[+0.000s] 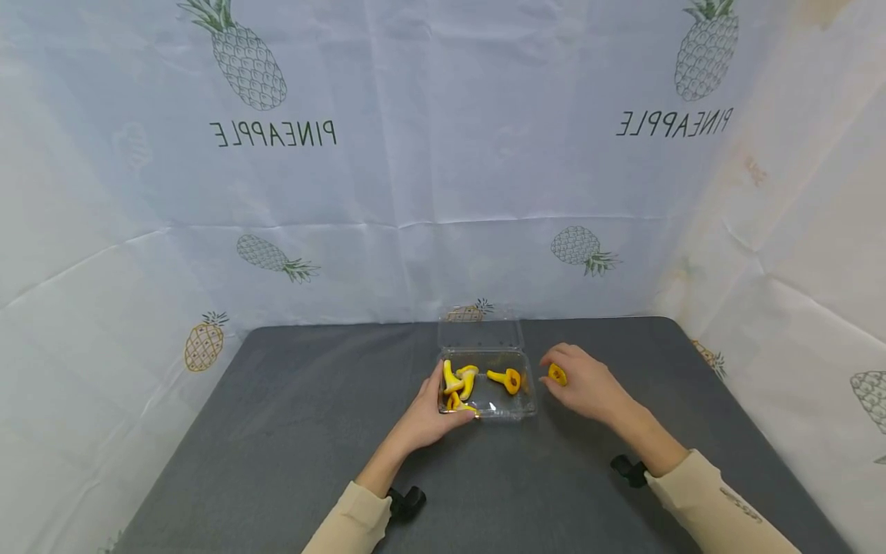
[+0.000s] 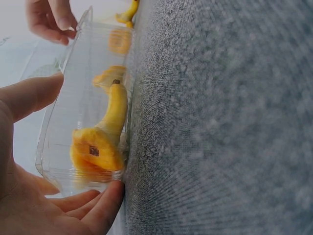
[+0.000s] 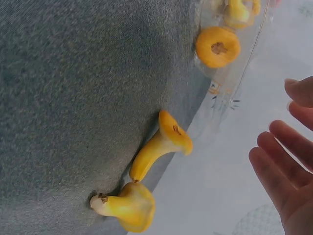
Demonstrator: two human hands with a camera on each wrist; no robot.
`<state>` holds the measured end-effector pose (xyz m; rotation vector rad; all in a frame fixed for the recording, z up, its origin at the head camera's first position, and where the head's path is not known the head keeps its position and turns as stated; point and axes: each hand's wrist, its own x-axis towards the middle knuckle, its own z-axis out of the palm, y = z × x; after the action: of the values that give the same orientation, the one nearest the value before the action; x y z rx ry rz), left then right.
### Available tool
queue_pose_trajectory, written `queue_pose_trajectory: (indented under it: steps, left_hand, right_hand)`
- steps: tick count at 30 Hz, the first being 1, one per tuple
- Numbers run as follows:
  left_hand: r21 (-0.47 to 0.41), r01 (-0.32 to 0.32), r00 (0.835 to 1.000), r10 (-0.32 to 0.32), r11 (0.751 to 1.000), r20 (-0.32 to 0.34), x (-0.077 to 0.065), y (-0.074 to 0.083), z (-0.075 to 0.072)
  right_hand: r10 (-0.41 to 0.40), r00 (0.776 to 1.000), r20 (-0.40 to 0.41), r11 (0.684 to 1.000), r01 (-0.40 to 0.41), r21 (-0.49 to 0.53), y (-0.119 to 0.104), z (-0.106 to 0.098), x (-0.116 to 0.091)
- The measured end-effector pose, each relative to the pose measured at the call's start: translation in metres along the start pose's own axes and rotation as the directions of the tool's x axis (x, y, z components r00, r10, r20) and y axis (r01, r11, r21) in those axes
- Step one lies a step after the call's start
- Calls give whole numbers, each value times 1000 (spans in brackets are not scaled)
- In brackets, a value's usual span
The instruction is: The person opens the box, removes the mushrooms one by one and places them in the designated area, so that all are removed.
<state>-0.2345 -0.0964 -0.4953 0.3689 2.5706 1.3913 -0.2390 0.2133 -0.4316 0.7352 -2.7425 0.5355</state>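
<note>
A clear plastic clamshell box point(image 1: 487, 414) lies on the table with its lid point(image 1: 481, 332) raised at the back. Several yellow trumpet-shaped mushrooms point(image 1: 512, 381) are inside it, mostly toward its left side. My left hand point(image 1: 424, 419) holds the box's left front corner, thumb along the front and fingers on the left side. To the right of the box, my right hand point(image 1: 583, 385) hovers with fingers apart and nothing between them. Beneath it, two more mushrooms lie on the table: one curved mushroom point(image 3: 159, 147) and a second mushroom point(image 3: 128, 206) touching its stem end.
The dark grey tabletop point(image 1: 311, 431) reaches back to a white cloth backdrop point(image 1: 415, 169) printed with pineapples. Similar cloth hangs at both sides. Each wrist wears a black camera mount, such as the left mount point(image 1: 407, 504).
</note>
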Motion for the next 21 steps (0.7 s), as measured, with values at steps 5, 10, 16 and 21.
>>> queue_pose_trajectory:
  steps: [5,10,16,21]
  left_hand:
    - [5,-7,1000,7,1000,-4,0,0,0]
    - [-2,-9,1000,9,1000,-2,-1,1,0]
    - [8,-6,1000,6,1000,-2,0,0,0]
    - [6,0,1000,0,1000,-3,0,-1,0]
  right_hand:
    - [-38,999,6,999,38,-13,-6,2,3]
    - [-68,998,16,997,69,-23,-12,3,7]
    - [-92,994,54,995,94,-45,-18,6,14]
    - [-100,991,88,991,106,-76,-24,10,21]
